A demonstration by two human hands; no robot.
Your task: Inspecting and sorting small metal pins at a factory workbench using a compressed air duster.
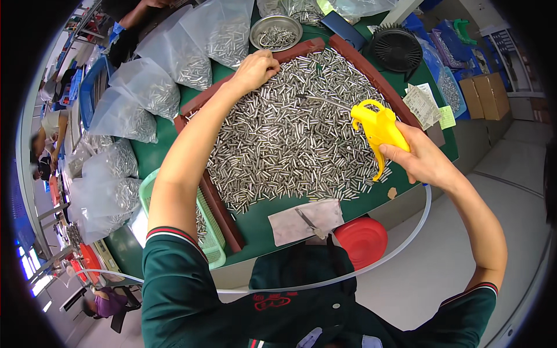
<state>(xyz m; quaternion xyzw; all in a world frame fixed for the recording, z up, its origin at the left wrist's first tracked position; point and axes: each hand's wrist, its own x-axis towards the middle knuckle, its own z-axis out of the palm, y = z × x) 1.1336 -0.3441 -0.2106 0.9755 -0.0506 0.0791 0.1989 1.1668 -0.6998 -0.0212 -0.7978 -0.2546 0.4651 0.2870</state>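
Right hand (pixel 426 162) gripping yellow air gun (pixel 378 130), left hand (pixel 255 68) curled on metal pins (pixel 290 139), steel bowl (pixel 276 32) beyond

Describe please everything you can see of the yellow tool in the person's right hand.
The yellow air blow gun looks like glossy moulded plastic, with a curved trigger lever hanging below its body. A thin metal nozzle tube runs from its front, over the small metal pins spread on the green table. The right hand grips its handle from behind. A clear hose seems to lead away from it, looping below the table edge.
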